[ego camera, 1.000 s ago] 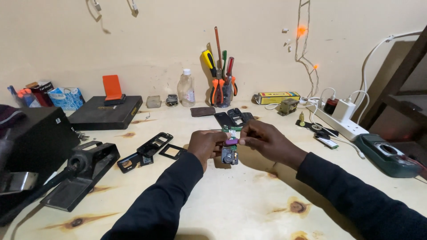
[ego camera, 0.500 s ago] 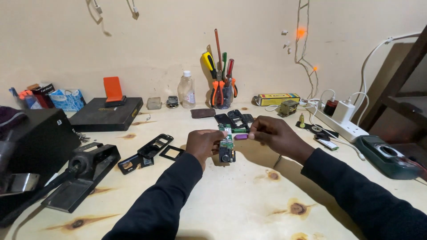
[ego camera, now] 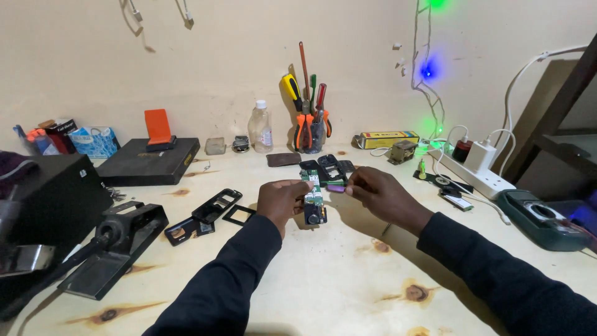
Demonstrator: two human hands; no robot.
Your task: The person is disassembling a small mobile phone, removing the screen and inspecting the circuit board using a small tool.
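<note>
Left hand (ego camera: 283, 200): clamped on a green circuit board (ego camera: 313, 194), held upright above the tabletop (ego camera: 323, 280).
Right hand (ego camera: 379, 193): fingertips pinched on a purple tool (ego camera: 336, 188), touching the board's upper edge.
Black phone parts (ego camera: 328, 167): just behind both hands.

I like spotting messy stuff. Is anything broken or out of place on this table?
Yes. The left hand holds a bare green circuit board with no case on it. Black phone shell pieces lie scattered on the wooden table, some behind the hands. The right hand pinches a small purple tool at the board.
</note>
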